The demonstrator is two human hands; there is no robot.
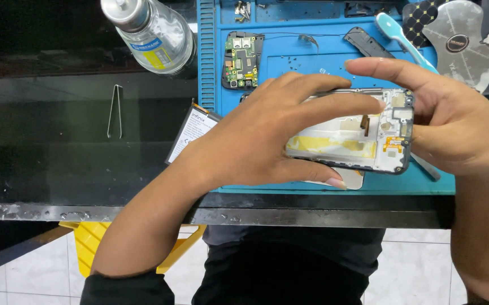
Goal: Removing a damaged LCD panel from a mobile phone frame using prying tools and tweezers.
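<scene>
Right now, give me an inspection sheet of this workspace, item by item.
Surface: black glossy table with a blue repair mat on it.
Job's things: opened phone frame, back removed, insides showing, held over the mat.
Clutter: green circuit board, battery, metal tweezers, clear bottle, teal-handled tool, small screws, round metal opening tool.
Grippers: left hand grips the frame's left end; right hand holds its right end, forefinger stretched along the top edge.
Cables: thin black wire on the mat.
Surroundings: tiled floor, yellow stool under the table.
</scene>
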